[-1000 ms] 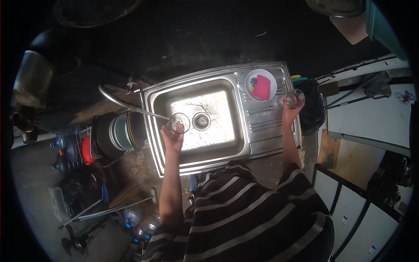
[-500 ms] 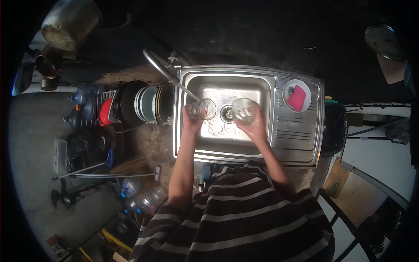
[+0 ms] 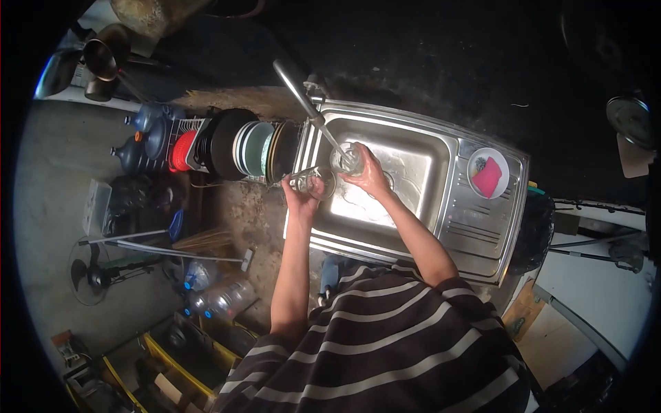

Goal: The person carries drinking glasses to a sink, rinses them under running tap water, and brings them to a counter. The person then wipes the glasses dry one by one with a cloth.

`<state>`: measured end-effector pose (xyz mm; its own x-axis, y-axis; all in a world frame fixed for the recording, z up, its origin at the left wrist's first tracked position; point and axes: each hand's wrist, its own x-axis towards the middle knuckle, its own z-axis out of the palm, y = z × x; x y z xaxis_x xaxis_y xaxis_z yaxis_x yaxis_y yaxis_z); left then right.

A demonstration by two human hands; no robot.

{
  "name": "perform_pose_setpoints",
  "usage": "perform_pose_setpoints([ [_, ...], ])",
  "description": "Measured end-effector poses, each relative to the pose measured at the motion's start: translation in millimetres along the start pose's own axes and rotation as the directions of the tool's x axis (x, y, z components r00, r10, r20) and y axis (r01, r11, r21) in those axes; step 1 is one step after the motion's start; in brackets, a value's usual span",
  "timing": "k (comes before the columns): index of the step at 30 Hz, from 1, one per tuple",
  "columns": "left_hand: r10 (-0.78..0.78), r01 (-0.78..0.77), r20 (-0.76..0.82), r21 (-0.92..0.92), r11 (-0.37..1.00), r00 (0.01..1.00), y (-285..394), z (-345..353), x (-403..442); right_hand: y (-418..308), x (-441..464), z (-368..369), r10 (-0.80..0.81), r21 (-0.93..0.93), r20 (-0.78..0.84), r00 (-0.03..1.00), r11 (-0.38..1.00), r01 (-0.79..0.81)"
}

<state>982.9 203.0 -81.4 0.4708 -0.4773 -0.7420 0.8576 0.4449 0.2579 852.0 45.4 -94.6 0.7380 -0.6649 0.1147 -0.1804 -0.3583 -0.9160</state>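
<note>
My left hand (image 3: 301, 197) is wrapped round a clear drinking glass (image 3: 318, 183), tilted on its side over the left rim of the steel sink (image 3: 406, 224). In my right hand (image 3: 372, 176) is a second clear glass (image 3: 346, 160), held right under the end of the faucet (image 3: 300, 89). Water appears to run from the spout into this glass. Wet patches shine on the basin floor, and my right hand partly covers the drain.
A white bowl (image 3: 500, 165) with a pink cloth (image 3: 487, 177) and a scrubber sits on the ridged drainboard (image 3: 475, 230). Left of the sink, a dish rack holds several plates (image 3: 259, 148) and a red basket (image 3: 182, 151). Large water bottles (image 3: 227, 297) lie on the floor.
My right hand has carried its glass leftward from over the drain to under the faucet. My left hand's glass has moved away from the spout toward the sink's left edge. The view has turned slightly.
</note>
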Motion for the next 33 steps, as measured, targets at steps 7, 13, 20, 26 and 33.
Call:
perform_pose_setpoints([
  [7, -0.076, 0.075, 0.068, 0.017, 0.997, 0.995, -3, -3, 3, -1, 4, -23, -0.054, -0.056, 0.087, 0.995, 0.997, 0.059],
  [13, -0.072, 0.074, -0.124, 0.006, 0.997, 0.990, -27, 8, 19, -64, -9, -95, 0.084, -0.360, 0.319, 0.944, 0.932, 0.039],
  [20, -0.217, 0.219, -0.036, 0.065, 0.974, 0.976, -83, 27, 22, -87, -6, -113, -0.044, -0.705, 0.378, 0.925, 0.633, 0.318],
  [26, -0.217, 0.205, 0.063, 0.167, 0.965, 0.974, -91, 25, 30, -92, -8, -115, -0.162, -0.832, 0.349, 0.923, 0.399, 0.384],
  [33, 0.698, -0.353, 0.129, 0.917, 0.186, 0.704, -88, 58, 12, -98, -3, -103, 0.067, -0.806, 0.150, 0.986, 0.587, 0.083],
])
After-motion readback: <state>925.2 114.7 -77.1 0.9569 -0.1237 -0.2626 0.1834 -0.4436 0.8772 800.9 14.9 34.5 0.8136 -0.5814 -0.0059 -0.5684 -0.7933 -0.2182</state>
